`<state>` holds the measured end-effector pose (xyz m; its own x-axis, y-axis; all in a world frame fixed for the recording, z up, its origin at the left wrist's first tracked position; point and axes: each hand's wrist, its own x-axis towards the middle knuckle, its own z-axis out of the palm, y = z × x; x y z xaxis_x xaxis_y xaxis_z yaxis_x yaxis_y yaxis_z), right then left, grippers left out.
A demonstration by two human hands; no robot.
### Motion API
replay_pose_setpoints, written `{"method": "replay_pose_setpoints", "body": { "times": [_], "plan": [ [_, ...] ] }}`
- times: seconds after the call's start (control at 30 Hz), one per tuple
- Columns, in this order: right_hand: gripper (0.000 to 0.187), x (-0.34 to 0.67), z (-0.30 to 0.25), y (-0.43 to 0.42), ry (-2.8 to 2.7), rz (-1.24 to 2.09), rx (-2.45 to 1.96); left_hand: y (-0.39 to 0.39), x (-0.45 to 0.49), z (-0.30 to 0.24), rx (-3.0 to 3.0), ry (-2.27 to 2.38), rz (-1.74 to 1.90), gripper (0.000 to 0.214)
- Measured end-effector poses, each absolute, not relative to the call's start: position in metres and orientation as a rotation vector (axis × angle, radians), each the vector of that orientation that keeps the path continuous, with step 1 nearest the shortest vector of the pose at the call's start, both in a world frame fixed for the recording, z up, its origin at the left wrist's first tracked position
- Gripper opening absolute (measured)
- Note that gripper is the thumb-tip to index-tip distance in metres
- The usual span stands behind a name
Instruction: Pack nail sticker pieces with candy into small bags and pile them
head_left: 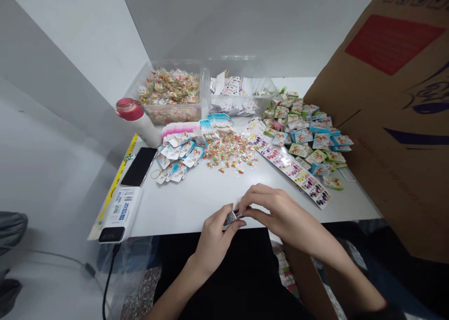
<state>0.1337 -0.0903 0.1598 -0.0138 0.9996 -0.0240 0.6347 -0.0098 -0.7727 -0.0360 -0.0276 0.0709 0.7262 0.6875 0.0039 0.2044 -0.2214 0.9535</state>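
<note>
I read open surface (182, 207) at 12 o'clock from left grip (213, 245) and right grip (277, 212), as far as the loose charms (228, 152); sticker strip (294, 170) blocks 1 o'clock, cardboard box (393, 100) walls off 2, power bank (121, 214) sits at 9.

2 hands (213, 245) held 1 packet (233, 216). The table (182, 207) bore 2 tubs (170, 95), 1 bottle (139, 122), 1 phone (139, 166), 1 power bank (121, 214) and 1 sticker strip (291, 165), beside 1 box (386, 100). The loose cards (301, 137) were too many to count.
</note>
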Motion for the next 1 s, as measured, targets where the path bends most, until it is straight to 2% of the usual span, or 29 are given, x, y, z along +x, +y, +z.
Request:
{"method": "replay_pose_setpoints", "body": {
  "times": [0.27, 0.43, 0.53, 0.63, 0.73, 0.83, 0.93, 1.0],
  "plan": [
    [0.017, 0.129, 0.158, -0.085, -1.557, 0.808, -1.785, -0.027, -0.038, 0.072, 1.721, 0.709, 0.470, 0.017],
    [0.014, 0.123, 0.147, -0.085, -1.718, 0.665, -1.804, -0.029, -0.039, 0.067, 1.625, 0.723, 0.466, 0.018],
    [0.020, 0.125, 0.148, -0.087, -1.791, 0.670, -1.796, -0.031, -0.038, 0.065, 1.514, 0.794, 0.475, 0.020],
    [0.028, 0.132, 0.152, -0.089, -1.794, 0.877, -1.693, -0.035, -0.036, 0.064, 1.321, 0.766, 0.509, 0.036],
    [0.024, 0.143, 0.145, -0.087, -1.558, 1.137, -1.535, -0.038, -0.036, 0.061, 1.182, 0.703, 0.574, 0.053],
    [0.019, 0.148, 0.125, -0.084, -1.139, 1.403, -1.338, -0.040, -0.038, 0.057, 1.205, 0.610, 0.612, 0.041],
    [0.043, 0.142, 0.104, -0.083, -0.708, 1.591, -1.166, -0.038, -0.042, 0.053, 1.276, 0.540, 0.633, 0.029],
    [0.040, 0.136, 0.099, -0.085, -0.562, 1.649, -1.135, -0.036, -0.043, 0.052, 1.324, 0.549, 0.634, 0.025]
  ]
}}
